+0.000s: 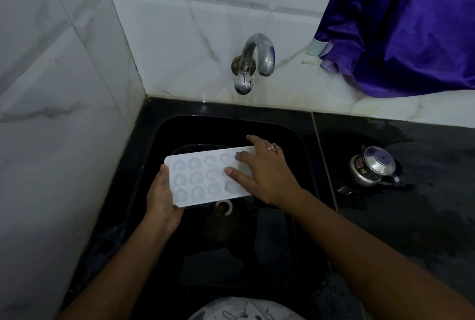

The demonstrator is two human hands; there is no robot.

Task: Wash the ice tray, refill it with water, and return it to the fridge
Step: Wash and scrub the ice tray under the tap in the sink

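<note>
Head — left grip (pixel 164 200) on ice tray (pixel 199 178) edge

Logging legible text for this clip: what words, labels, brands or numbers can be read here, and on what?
None legible.
On the steel pot, a red sticker: too small and blurred to read.
On the clothing at the bottom edge, dark print: not legible.
On the ice tray and tap: no markings visible.

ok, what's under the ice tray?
The black sink, its drain showing just past the near edge of the ice tray. The left hand holds the tray's left end, fingers hidden beneath. The basin floor directly below is covered.
</note>
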